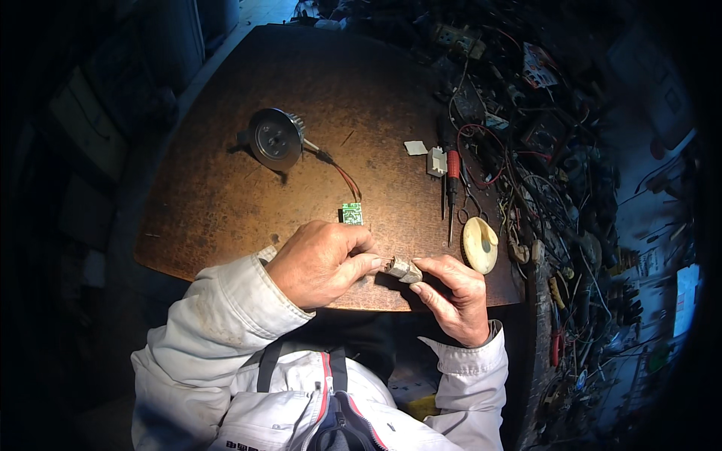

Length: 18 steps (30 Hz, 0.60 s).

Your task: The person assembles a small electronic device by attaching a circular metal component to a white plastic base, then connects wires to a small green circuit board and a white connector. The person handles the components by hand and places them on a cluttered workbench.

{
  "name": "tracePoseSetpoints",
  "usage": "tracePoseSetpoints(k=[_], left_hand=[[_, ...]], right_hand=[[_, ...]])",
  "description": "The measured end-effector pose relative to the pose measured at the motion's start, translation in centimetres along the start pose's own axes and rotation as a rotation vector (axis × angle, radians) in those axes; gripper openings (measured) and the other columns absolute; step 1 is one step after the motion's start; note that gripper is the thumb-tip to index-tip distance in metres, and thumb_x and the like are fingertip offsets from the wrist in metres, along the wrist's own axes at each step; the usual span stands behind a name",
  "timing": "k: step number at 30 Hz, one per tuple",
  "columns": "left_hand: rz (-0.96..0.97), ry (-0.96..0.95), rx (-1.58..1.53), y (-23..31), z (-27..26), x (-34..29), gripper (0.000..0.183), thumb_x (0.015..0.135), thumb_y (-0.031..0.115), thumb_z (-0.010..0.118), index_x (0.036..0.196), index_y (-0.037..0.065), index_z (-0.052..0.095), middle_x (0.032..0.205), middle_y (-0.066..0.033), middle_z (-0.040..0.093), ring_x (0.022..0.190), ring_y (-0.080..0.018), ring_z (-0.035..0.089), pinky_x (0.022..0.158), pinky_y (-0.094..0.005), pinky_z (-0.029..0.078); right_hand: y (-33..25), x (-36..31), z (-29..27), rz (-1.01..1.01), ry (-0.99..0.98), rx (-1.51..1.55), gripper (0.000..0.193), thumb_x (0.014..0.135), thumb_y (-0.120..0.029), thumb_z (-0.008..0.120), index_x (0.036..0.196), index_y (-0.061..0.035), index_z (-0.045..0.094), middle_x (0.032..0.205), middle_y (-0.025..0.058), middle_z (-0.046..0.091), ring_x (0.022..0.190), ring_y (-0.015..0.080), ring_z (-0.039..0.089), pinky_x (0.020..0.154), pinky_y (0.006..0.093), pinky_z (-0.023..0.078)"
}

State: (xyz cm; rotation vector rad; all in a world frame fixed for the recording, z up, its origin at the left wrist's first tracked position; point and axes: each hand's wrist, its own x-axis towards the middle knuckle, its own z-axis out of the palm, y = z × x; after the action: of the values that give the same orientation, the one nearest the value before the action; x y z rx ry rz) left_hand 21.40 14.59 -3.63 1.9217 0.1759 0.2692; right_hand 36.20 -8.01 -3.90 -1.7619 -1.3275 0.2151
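My right hand point(457, 299) pinches a small grey, blocky piece point(404, 270) between thumb and fingers, just over the table's near edge. Close by on its left, my left hand point(320, 263) is closed, thumb against forefinger, its tips at the block's left end; whatever they grip is too small to make out. Just beyond the left hand lies a green circuit board point(351, 213), its lower end hidden by the fingers. Reddish wires point(347, 180) run from the board to a round silver LED downlight point(277, 140) standing tilted on the table.
Right of my hands lie a cream-coloured oval piece point(480, 245), scissors point(472, 208), a red-handled screwdriver point(453, 167), a grey-white box-shaped part point(437, 161) and a white scrap point(415, 148). Tangled cables and parts point(556, 173) crowd the right side of the wooden table point(218, 203).
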Motion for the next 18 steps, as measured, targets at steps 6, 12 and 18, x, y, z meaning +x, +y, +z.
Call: tracePoseSetpoints(k=[6,12,18], left_hand=[[-0.031,0.0,0.03,-0.31,-0.15,-0.07,0.018,0.097,0.02,0.079,0.093,0.003,0.076,0.079,-0.0166,0.076,0.073,-0.0338,0.075,0.066,-0.0451,0.055],[0.05,-0.068,0.18,0.22,-0.27,0.08,0.014,0.102,0.02,0.074,0.103,0.007,0.079,0.082,-0.0108,0.077,0.075,-0.0273,0.075,0.069,-0.0394,0.056],[0.047,-0.075,0.166,-0.33,-0.33,0.03,0.017,0.103,0.023,0.073,0.102,0.007,0.078,0.082,-0.0106,0.077,0.076,-0.0303,0.075,0.068,-0.0428,0.055]], right_hand=[[-0.24,0.28,0.05,0.024,-0.015,-0.009,0.033,0.087,0.001,0.085,0.119,0.0029,0.077,0.085,0.0122,0.069,0.07,0.0218,0.065,0.065,0.0325,0.05],[-0.27,-0.21,0.23,0.015,0.041,-0.023,0.033,0.084,0.0,0.087,0.116,0.0028,0.078,0.084,0.0131,0.07,0.07,0.0228,0.066,0.064,0.0335,0.05],[-0.18,-0.17,0.55,0.013,0.036,-0.02,0.033,0.083,0.002,0.087,0.115,0.0033,0.078,0.086,0.014,0.071,0.072,0.0228,0.068,0.065,0.0327,0.052]])
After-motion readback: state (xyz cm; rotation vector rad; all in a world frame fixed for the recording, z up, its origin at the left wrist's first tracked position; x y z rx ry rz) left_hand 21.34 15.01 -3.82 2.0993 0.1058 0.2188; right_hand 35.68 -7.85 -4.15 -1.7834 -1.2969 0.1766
